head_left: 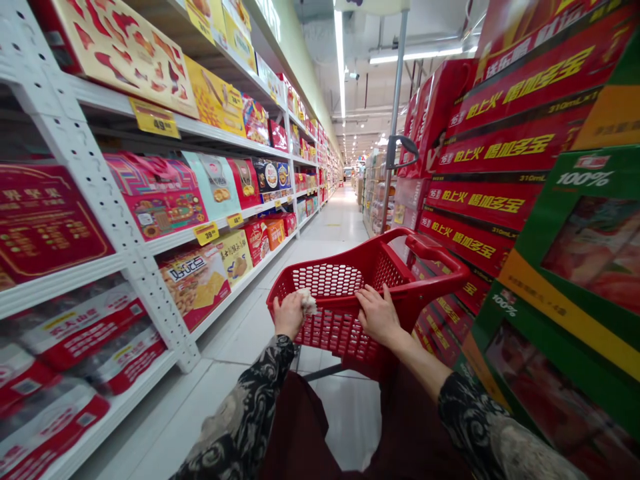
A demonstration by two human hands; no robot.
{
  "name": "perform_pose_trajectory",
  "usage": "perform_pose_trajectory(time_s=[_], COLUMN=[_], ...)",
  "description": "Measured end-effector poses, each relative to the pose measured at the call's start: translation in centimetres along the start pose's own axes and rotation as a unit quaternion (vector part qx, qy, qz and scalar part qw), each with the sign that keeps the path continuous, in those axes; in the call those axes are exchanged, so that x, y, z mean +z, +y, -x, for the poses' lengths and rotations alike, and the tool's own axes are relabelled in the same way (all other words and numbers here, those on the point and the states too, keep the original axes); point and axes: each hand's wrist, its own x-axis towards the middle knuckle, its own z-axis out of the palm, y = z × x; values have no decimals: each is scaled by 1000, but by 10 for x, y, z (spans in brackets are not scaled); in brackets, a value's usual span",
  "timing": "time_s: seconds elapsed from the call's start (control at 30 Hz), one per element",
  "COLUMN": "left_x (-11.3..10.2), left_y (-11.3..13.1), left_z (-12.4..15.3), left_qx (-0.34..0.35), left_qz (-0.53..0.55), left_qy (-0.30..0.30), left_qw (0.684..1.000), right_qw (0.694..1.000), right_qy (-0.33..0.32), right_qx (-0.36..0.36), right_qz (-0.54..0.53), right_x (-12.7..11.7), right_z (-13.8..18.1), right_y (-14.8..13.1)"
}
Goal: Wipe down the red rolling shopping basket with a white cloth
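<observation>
A red plastic shopping cart (367,360) with perforated walls stands right in front of my legs, turned sideways in the aisle. At the near left corner of its rim is my left hand (289,316), fingers closed, with a crumpled white tissue (307,301) sticking out beside the thumb and index finger. My right hand (379,315) grips the near rim farther right, fingers laid over the edge and slightly apart. The cart's handle (445,260) lies to the right, touched by neither hand. No goods show in the visible part of the basket.
White shelving (115,193) with boxed snacks and yellow price tags (155,119) runs along the left. Stacked red drink cartons (495,200) and green boxes (590,180) rise close on the right. A grey metal pole (395,100) stands ahead; the tiled floor (330,227) stretches away.
</observation>
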Motion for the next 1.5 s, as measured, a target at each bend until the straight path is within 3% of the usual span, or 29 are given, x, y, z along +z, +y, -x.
perform_pose_trajectory(time_s=[0.17,0.43,0.5,0.73,0.83,0.97,1.07,1.23,1.4,1.5], left_x=[3,3,4,4,0,-3,-2,6,3,-5], left_y=[52,24,32,96,93,77,87,120,122,123], left_z=[-2,-6,-9,-17,-18,-16,-15,-17,-20,-18], left_qx=[82,7,17,110,113,45,51,68,16,35], left_qz=[36,35,44,70,66,49,89,286,464,490], left_qy=[-14,-6,-10,-13,-18,-27,-27,-30,-86,-102], left_qw=[996,999,999,991,991,997,994,955,881,865], right_qw=[1000,998,998,999,999,1000,1000,1000,998,999], right_qy=[9,14,5,-8,-4,3,20,3,-42,-36], right_qx=[-1,37,41,14,-2,-4,11,-15,-34,-9], right_qz=[2,38,44,40,33,16,-3,-15,-28,-17], right_x=[-6,-7,-7,-6,-6,-7,-7,-8,-9,-3], right_z=[-5,-6,-7,-10,-8,-7,-9,-11,-14,-18], right_y=[-3,16,17,14,14,11,7,6,1,-3])
